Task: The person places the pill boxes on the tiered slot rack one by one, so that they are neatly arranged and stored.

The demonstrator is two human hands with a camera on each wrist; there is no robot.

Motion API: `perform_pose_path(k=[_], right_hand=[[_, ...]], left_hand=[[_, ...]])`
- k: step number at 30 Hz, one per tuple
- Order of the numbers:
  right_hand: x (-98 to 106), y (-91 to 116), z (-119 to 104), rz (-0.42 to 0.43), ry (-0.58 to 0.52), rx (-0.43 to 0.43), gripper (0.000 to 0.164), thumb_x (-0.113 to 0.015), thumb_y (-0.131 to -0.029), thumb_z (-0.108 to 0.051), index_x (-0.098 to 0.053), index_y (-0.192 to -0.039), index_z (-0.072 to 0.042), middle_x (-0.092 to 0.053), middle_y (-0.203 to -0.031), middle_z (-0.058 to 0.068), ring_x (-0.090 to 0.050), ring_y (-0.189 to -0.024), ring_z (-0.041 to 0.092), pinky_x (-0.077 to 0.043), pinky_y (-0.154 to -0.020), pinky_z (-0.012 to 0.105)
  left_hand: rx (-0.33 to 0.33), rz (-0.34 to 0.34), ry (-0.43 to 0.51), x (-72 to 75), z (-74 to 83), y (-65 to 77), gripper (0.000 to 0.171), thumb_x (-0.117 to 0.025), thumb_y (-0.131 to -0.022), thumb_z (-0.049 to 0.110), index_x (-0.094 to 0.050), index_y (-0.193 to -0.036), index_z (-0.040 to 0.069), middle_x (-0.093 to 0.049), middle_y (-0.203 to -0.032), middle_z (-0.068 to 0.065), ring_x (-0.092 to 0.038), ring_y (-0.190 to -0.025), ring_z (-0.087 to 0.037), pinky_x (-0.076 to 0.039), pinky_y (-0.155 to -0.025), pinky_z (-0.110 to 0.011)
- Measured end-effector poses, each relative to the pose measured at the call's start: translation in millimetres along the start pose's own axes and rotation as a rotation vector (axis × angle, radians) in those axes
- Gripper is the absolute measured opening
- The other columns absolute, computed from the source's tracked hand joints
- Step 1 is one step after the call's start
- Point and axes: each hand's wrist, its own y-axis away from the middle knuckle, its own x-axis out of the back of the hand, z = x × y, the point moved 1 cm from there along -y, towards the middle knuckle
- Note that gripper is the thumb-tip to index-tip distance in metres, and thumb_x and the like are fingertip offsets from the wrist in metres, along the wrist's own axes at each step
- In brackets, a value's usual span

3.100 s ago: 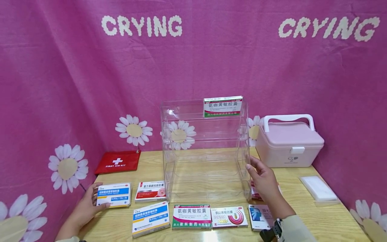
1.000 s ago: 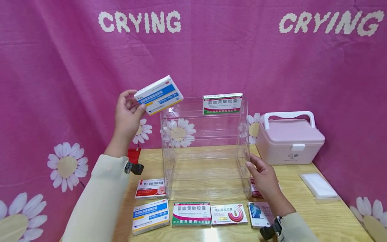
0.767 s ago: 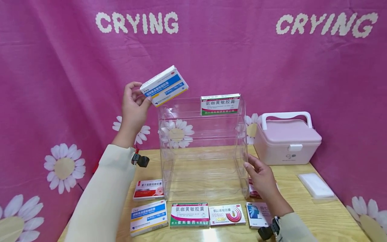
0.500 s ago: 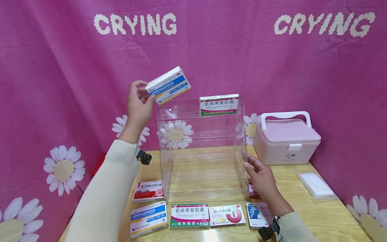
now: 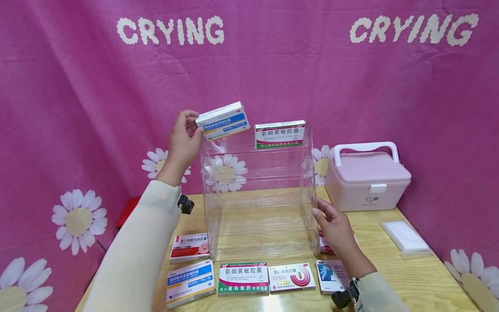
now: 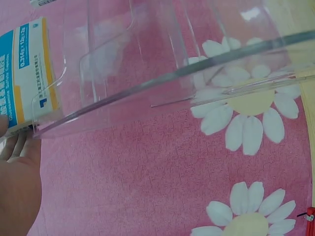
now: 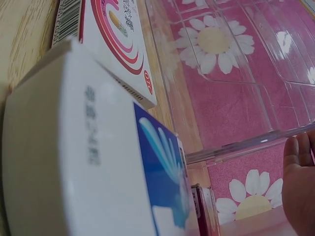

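Right now, the glucosamine capsule carton (image 5: 225,122) hangs in the air just right of the left hand (image 5: 183,141), which pinches its near end between thumb and fingers. From that grip its long axis runs rightward, climbing slightly, across the top tier of the clear display rack (image 5: 258,203); whether it touches the plastic I cannot tell. The left hand is nearer; the right hand (image 5: 336,223), well below and to the right, grips the rack's side wall. Past the carton's free end, a green-and-red capsule carton (image 5: 280,135) stands upright in that tier. Below the left hand, a matching blue-and-white carton (image 5: 190,284) lies on the table (image 5: 409,277).
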Motion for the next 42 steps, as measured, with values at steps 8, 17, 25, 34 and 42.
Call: perform_pose_path(k=[8,17,25,34,42], right_hand=[[-1,0,-1,0.007,0.003,0.011,0.053,-0.060,-0.114,-0.031,-0.050,-0.165,-0.022,-0.048,-0.171,0.007,-0.036,-0.164,0.032,-0.038,-0.129,0.052],[-2,1,-2,0.010,0.009,-0.006,0.054,-0.060,-0.114,-0.034,-0.049,-0.166,-0.024,-0.047,-0.172,0.006,-0.037,-0.164,0.032,-0.040,-0.128,0.052],[-1,0,0,0.014,0.010,-0.006,0.055,-0.060,-0.114,-0.036,-0.049,-0.166,-0.024,-0.046,-0.173,0.005,-0.035,-0.165,0.031,-0.039,-0.129,0.051],[-2,3,1,0.030,0.005,-0.031,0.055,-0.060,-0.113,-0.036,-0.049,-0.166,-0.024,-0.046,-0.173,0.005,-0.035,-0.165,0.031,-0.038,-0.130,0.054],[-3,1,-1,0.024,0.009,-0.015,0.055,-0.059,-0.114,-0.037,-0.048,-0.166,-0.023,-0.046,-0.173,0.006,-0.036,-0.165,0.031,-0.037,-0.131,0.052]], left_hand=[[-0.003,-0.091,-0.038,4.8,-1.3,-3.0,0.032,-0.056,-0.109,-0.002,-0.054,-0.141,0.002,-0.068,-0.134,-0.022,-0.070,-0.130,-0.030,-0.061,-0.108,-0.039],[0.009,-0.170,-0.162,4.4,5.2,-8.8,0.031,-0.056,-0.111,0.001,-0.057,-0.141,0.003,-0.071,-0.135,-0.022,-0.071,-0.128,-0.033,-0.058,-0.110,-0.048],[0.027,-0.170,-0.251,-1.5,7.5,-9.8,0.031,-0.055,-0.111,0.001,-0.058,-0.141,0.000,-0.071,-0.133,-0.024,-0.069,-0.123,-0.034,-0.058,-0.111,-0.048],[0.006,-0.170,-0.209,-6.7,5.7,-9.0,0.030,-0.055,-0.111,0.001,-0.059,-0.141,-0.002,-0.071,-0.132,-0.025,-0.069,-0.122,-0.034,-0.059,-0.110,-0.047],[0.006,-0.146,-0.195,-2.1,4.5,-5.4,0.029,-0.057,-0.111,0.002,-0.061,-0.140,-0.001,-0.072,-0.138,-0.023,-0.070,-0.127,-0.032,-0.058,-0.113,-0.047]])
